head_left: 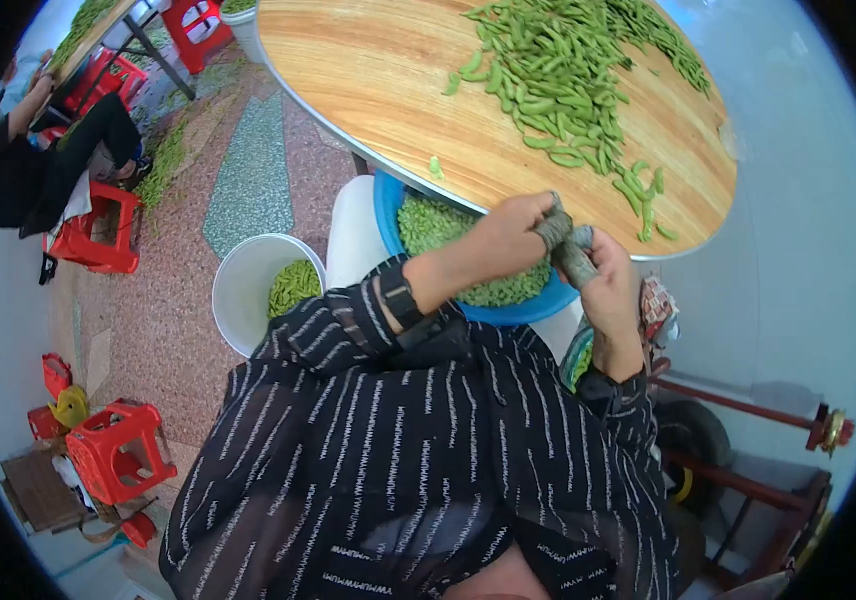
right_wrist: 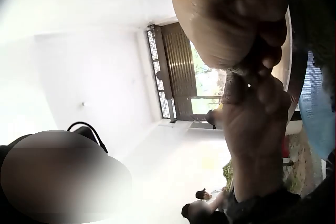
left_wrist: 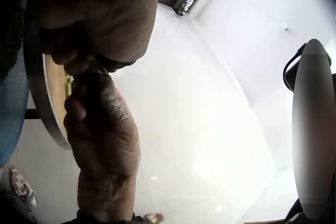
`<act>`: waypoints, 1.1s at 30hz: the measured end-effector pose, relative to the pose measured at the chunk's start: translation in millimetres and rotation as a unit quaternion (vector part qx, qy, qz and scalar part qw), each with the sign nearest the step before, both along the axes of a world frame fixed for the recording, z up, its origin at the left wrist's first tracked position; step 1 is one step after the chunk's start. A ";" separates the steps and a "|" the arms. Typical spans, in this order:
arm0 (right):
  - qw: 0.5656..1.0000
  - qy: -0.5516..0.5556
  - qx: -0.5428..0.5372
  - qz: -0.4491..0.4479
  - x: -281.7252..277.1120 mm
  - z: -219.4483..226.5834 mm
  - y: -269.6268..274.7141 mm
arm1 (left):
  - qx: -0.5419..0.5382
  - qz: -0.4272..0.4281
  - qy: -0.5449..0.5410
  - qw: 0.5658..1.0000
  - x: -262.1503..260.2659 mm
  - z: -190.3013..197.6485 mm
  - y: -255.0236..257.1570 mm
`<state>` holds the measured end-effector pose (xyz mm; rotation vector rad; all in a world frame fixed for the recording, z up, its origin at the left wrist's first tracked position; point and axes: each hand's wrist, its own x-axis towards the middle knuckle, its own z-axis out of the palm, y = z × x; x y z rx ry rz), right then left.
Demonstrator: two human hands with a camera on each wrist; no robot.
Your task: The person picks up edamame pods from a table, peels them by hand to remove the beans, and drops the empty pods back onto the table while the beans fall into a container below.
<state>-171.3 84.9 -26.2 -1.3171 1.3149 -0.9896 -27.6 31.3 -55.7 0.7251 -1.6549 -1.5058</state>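
Both hands meet above the blue basin [head_left: 388, 215] of shelled green beans [head_left: 428, 225], by the table's near edge. Curled fingertips of the left hand [head_left: 513, 235] and right hand [head_left: 608, 290] pinch together; grey-green wraps cover some digits. Between them in the left wrist view, a small greenish thing [left_wrist: 93, 58], perhaps a pod, is mostly hidden. The left hand [left_wrist: 105, 19] is in front of the right hand [left_wrist: 107, 134] there. In the right wrist view, the right hand [right_wrist: 226, 19] meets the left hand [right_wrist: 257, 129]. Green pods [head_left: 558, 80] lie heaped on the round wooden table [head_left: 368, 70].
A white bucket [head_left: 238, 290] with green pods in it stands left of the basin. Red stools [head_left: 118, 450] and a seated person [head_left: 18, 180] are at the left. A dark red frame [head_left: 728, 410] and a tyre [head_left: 693, 440] are at the lower right.
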 end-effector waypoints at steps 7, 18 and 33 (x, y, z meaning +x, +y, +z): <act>0.998 -0.067 -0.001 0.004 -1.9 20.5 -13.0 | -0.032 -0.063 -0.040 0.997 12.8 10.4 -21.1; 0.976 0.068 -0.209 0.011 9.7 8.3 -19.9 | -0.065 0.010 -0.181 0.981 13.4 10.3 -19.8; 0.969 0.079 -0.150 -0.180 -93.0 -2.9 -37.3 | -0.288 -0.009 -0.267 0.920 12.2 24.9 6.2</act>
